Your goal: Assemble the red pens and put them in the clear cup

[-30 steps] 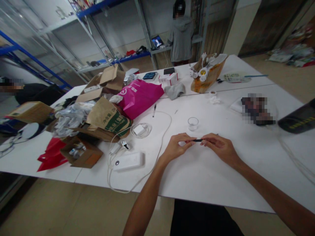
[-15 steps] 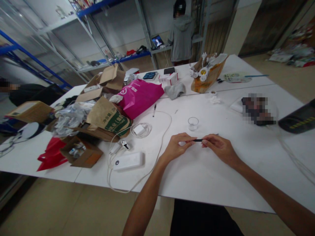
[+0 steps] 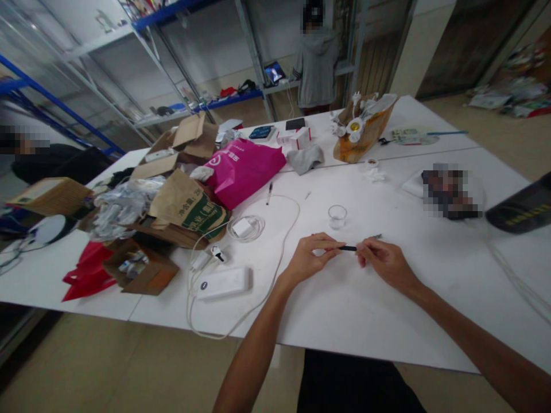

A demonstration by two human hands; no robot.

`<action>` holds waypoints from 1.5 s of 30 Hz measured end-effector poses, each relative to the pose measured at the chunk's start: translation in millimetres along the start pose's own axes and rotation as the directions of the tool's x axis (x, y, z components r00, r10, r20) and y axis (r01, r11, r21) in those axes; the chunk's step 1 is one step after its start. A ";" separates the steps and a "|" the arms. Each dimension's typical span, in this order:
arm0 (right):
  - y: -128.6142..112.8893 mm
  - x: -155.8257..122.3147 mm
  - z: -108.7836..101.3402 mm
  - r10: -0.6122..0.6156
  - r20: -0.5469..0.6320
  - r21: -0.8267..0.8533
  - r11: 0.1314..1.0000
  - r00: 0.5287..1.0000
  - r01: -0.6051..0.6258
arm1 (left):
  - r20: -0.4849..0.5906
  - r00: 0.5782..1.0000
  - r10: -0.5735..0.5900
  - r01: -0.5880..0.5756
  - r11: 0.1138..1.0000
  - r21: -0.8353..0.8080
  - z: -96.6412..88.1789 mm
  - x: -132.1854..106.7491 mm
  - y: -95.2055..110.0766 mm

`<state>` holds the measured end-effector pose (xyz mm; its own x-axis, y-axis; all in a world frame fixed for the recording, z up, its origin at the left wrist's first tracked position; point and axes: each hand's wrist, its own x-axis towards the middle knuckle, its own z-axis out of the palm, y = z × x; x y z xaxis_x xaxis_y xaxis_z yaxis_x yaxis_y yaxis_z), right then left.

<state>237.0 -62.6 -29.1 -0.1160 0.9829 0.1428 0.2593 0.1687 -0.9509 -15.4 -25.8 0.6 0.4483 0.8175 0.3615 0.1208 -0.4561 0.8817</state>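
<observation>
A thin black stick (image 3: 348, 248), too small to name more exactly, spans the gap between my hands above the white table. Its left end is pinched between the thumb and fingers of my left hand (image 3: 314, 255). At its right end are the closed fingertips of my right hand (image 3: 383, 259). A small greyish piece (image 3: 377, 236) shows just beyond the right fingers; whether it is held or lies on the table, I cannot tell. Just past my hands stands a small clear cup (image 3: 337, 217).
On the left lie a white power bank (image 3: 226, 283), a coiled cable with a white charger (image 3: 243, 228), cardboard boxes (image 3: 148, 274) and a magenta bag (image 3: 247, 169). A dark bottle (image 3: 523, 209) is at the right. A person in a grey hoodie (image 3: 317, 69) stands by the shelves.
My right hand has shifted slightly to the right, and more of the black stick shows between my hands. The left hand stays nearly in place.
</observation>
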 end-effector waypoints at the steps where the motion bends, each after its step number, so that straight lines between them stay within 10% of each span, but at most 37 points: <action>1: 0.0 -0.2 0.0 0.000 0.000 0.002 1.000 1.000 0.000 | -0.006 1.000 0.002 -0.002 1.000 -0.003 -0.3 0.1 0.8; 45: -9.0 0.1 -3.3 -0.025 0.007 -0.045 0.999 1.000 0.025 | -0.021 1.000 0.004 -0.003 1.000 0.015 -1.9 0.2 -0.2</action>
<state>237.8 -63.8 -19.6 -0.1294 0.9779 0.1640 0.2988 0.1962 -0.9339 -17.0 -24.9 1.0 0.4298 0.8231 0.3711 0.1321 -0.4639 0.8760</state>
